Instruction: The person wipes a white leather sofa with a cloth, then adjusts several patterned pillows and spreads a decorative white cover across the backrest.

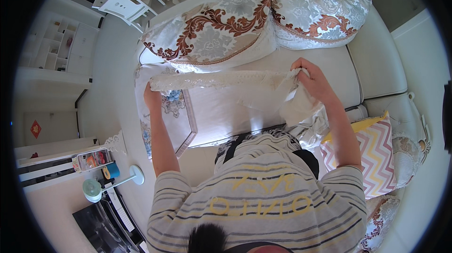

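Note:
My left hand (152,98) grips one end of a cream lace-trimmed cloth (215,79). At its other end my right hand (310,78) pinches a gathered corner, and a bunched fold hangs below those fingers. The lace edge stretches nearly straight between both hands, above the white sofa seat (226,111). Under the left end lies a floral sofa cover (178,103) with blue flowers and a mauve border. Two large patterned cushions (215,30) lean against the backrest beyond the cloth.
A zigzag-patterned cushion (374,157) and crumpled pale fabric (316,129) lie to my right. On the left stand a pale green fan (92,189) and a clear box of small items (92,160). A white chair (125,5) stands behind the sofa.

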The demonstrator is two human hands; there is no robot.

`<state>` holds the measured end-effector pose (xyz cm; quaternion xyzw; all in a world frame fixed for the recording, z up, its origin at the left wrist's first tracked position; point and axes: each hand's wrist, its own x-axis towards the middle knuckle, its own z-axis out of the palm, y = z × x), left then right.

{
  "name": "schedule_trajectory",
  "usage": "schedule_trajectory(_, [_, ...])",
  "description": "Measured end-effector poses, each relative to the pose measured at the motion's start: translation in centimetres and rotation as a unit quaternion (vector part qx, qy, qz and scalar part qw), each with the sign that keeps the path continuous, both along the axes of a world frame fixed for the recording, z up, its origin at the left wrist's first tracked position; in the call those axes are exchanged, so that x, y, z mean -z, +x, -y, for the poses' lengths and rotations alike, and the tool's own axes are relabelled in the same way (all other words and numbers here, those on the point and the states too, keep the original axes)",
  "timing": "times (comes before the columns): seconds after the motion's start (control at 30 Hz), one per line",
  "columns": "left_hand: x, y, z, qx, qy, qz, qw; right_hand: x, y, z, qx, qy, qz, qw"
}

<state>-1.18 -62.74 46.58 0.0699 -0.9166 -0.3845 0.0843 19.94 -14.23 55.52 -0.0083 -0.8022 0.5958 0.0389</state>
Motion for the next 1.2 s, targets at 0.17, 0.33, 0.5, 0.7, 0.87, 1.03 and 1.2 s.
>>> schedule_trajectory(0.17, [-1.6, 2.3, -3.4, -0.04, 0.286, 0.01, 0.957, 2.8, 1.4, -1.6, -0.059, -0.057, 0.044, 0.996])
schedule_trajectory(0.33, [-4.4, 4.9, -6.4, 0.195, 0.369, -0.078, 0.905, 2.7, 3.8, -2.4, -0.104, 0.006, 0.055, 0.993])
schedule_trajectory(0.5, [-5.8, 4.4, -11.1, 0.185, 0.432, -0.031, 0.882, 5.2, 5.9, -6.0, 0.041, -0.112, 0.102, 0.988])
schedule_trajectory(0.7, [-6.9, 1.4, -19.2, 0.209, 0.425, -0.039, 0.88, 4.0, 8.0, -12.6, 0.281, -0.011, -0.075, 0.957])
schedule_trajectory(0.87, [-8.3, 0.1, -26.7, 0.204, 0.475, -0.055, 0.855, 1.9, 9.5, -16.9, 0.412, 0.184, -0.138, 0.882])
schedule_trajectory(1.03, [-11.2, 0.9, -34.7, 0.228, 0.434, -0.099, 0.866, -0.3, 11.8, -22.1, 0.461, 0.311, -0.11, 0.824])
schedule_trajectory(1.2, [-13.4, 1.5, -41.5, 0.253, 0.418, -0.129, 0.863, -0.7, 12.8, -27.6, 0.487, 0.31, -0.126, 0.806])
